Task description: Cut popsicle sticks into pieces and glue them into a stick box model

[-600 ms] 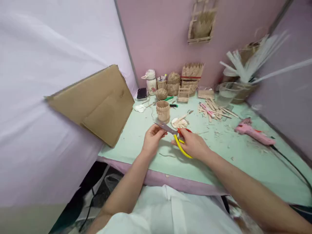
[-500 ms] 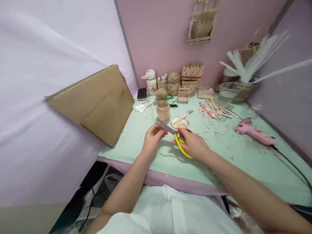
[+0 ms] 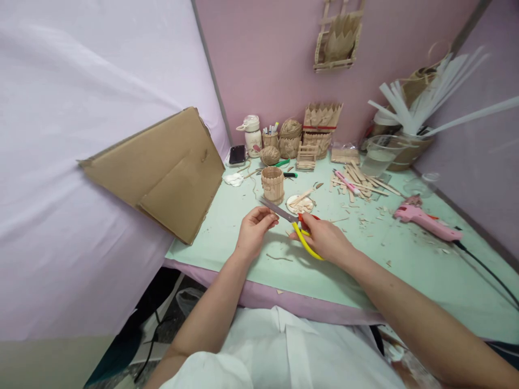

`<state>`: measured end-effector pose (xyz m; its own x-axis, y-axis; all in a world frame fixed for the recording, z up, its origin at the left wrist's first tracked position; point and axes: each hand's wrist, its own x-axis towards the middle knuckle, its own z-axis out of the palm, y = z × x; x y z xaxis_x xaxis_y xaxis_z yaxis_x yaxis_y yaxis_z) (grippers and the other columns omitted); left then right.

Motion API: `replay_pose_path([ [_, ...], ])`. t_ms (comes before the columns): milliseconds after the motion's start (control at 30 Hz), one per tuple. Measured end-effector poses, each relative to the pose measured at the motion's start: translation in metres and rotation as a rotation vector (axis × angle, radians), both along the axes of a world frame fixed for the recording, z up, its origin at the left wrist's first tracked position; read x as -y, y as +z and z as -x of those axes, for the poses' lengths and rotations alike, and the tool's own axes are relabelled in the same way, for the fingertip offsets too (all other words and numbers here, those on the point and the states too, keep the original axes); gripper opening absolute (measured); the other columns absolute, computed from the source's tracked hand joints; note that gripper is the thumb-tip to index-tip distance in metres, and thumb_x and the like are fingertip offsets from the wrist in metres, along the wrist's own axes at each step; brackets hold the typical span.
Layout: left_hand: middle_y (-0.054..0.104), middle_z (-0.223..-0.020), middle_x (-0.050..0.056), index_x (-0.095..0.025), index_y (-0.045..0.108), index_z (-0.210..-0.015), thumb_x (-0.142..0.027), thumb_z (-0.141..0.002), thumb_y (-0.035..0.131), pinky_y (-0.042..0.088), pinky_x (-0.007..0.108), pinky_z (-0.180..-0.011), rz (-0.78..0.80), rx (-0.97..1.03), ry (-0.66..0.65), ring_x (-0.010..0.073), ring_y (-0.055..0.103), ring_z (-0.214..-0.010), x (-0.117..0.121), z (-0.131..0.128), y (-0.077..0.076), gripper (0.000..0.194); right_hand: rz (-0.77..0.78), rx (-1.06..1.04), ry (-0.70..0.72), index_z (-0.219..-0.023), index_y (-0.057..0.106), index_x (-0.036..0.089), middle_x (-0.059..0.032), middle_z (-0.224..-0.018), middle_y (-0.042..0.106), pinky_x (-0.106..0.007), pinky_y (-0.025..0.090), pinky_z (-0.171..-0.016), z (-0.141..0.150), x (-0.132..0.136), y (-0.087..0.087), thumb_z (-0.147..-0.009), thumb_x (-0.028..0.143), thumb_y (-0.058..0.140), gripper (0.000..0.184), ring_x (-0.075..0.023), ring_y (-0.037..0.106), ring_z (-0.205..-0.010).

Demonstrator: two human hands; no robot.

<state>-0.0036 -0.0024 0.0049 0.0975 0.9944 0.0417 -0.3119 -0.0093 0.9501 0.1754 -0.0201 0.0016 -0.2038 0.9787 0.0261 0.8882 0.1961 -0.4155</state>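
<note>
My right hand (image 3: pixel 326 237) is closed around the yellow and red handles of a pair of scissors (image 3: pixel 285 214), whose grey blades point left and away from me. My left hand (image 3: pixel 254 231) is pinched at the blades, fingers curled on something too small to make out. Both hands hover over the pale green table (image 3: pixel 227 237) near its front edge. A small round holder of wooden sticks (image 3: pixel 272 184) stands just beyond the blades, and beside it lies a round disc (image 3: pixel 299 203) with a stick on it.
A cardboard sheet (image 3: pixel 162 167) leans at the left. Loose wooden sticks (image 3: pixel 359 183) and chips litter the right middle. A pink glue gun (image 3: pixel 427 222) with a black cord lies at the right. Twine balls, stick baskets, a jar and a phone (image 3: pixel 237 155) line the back wall.
Both hands and the scissors stay nearly where they were; the view has shifted slightly, and the scissors have tipped a little.
</note>
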Motion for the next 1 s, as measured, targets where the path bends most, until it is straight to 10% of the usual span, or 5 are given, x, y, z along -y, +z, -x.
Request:
replay_pose_path([
  [1000,0.061,-0.070,-0.001,-0.017,0.061,-0.077,-0.025,-0.069,0.065,0.043,0.023,-0.065,0.014,-0.006,0.029,0.0089,0.057,-0.065,0.0012,0.0000,-0.0024,0.012,-0.001,0.053,0.034,-0.084,0.040,0.024,-0.0007,-0.074,0.061,-0.024,0.022,-0.048,0.0031,0.0033,-0.0004,-0.082,0.056,0.042,0.032,-0.0185,0.055,-0.062],
])
